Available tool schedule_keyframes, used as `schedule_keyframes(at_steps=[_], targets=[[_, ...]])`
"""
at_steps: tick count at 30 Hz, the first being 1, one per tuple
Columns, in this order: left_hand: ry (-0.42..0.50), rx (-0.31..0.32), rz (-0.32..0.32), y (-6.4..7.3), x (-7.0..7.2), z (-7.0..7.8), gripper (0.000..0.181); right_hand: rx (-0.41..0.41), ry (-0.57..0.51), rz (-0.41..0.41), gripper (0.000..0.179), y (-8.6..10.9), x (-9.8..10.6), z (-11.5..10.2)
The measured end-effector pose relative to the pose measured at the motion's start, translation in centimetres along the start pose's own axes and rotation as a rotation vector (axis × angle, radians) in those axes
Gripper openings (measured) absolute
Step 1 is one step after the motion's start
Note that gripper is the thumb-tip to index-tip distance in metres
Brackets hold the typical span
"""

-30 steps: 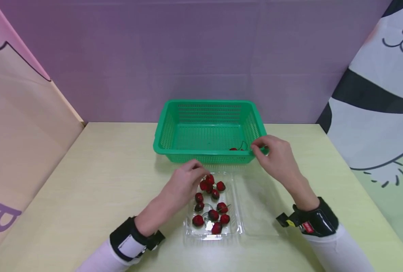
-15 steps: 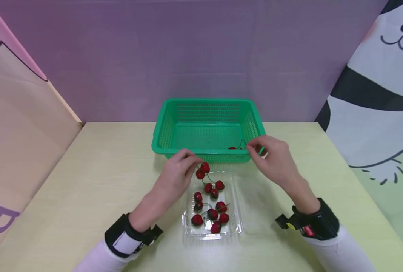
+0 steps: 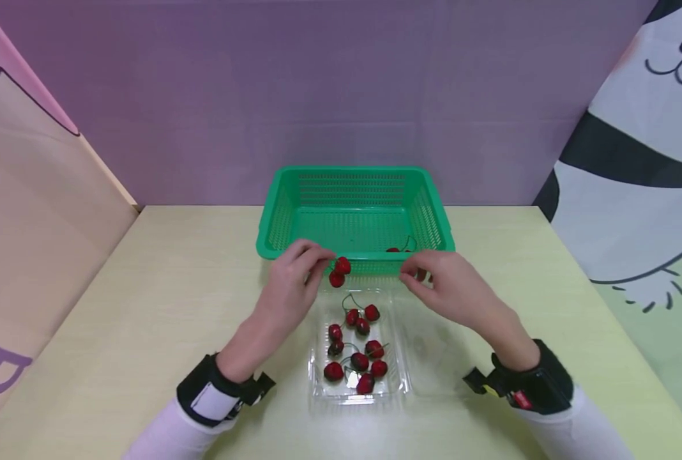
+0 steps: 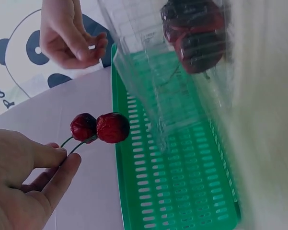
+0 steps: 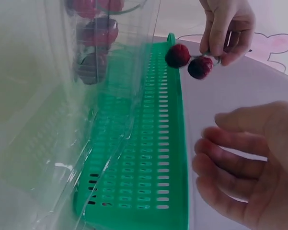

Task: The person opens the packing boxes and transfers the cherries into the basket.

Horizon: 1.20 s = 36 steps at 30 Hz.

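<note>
My left hand pinches the green stems of a pair of cherries between thumb and fingertips. The dark red fruits hang in the air, close to the near side of the green basket. In the left wrist view the joined cherries stick out past the fingertips. My right hand hovers by the basket's near right corner with its fingers loosely bent. Nothing lies between its thumb and fingers in the right wrist view. Below both hands, a clear plastic box holds several more cherries.
Inside the basket, near its front right, lie cherries partly hidden by the rim. The box's clear lid lies folded out to the right on the pale table. A purple wall rises behind the basket.
The left hand has lifted the pair of cherries out of the plastic box, up toward the basket. The right hand has moved left and slightly nearer, away from the basket's corner.
</note>
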<state>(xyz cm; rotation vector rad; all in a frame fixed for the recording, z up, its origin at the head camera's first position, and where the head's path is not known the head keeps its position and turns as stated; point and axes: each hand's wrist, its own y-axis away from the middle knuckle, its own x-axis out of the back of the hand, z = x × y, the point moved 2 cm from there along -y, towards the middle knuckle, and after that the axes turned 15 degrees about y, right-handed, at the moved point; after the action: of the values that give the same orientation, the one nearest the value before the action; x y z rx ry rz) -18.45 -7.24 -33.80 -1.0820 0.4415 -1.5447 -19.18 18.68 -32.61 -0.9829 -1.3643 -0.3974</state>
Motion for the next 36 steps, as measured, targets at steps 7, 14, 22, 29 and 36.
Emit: schedule_keyframes(at_steps=[7, 14, 22, 29, 36], targets=[[-0.02, 0.008, 0.034, -0.1, 0.3, -0.4, 0.013, 0.097, 0.015, -0.114, 0.008, 0.4, 0.0, -1.1], [-0.033, 0.023, 0.042, -0.5, 0.6, -0.8, 0.015, 0.181, 0.04, -0.181, 0.012, 0.8, 0.2, -2.5], [-0.076, 0.071, 0.053, -0.6, 1.3, -1.3, 0.023, 0.286, 0.06, -0.189, 0.013, 1.2, 0.0, -3.6], [-0.082, 0.082, 0.08, -0.8, 1.6, -1.9, 0.022, 0.357, 0.082, -0.194, 0.014, 1.3, -0.3, -4.2], [-0.062, 0.083, 0.112, -1.1, 1.8, -2.3, 0.019, 0.388, 0.079, -0.258, 0.017, 1.4, -0.7, -4.8]])
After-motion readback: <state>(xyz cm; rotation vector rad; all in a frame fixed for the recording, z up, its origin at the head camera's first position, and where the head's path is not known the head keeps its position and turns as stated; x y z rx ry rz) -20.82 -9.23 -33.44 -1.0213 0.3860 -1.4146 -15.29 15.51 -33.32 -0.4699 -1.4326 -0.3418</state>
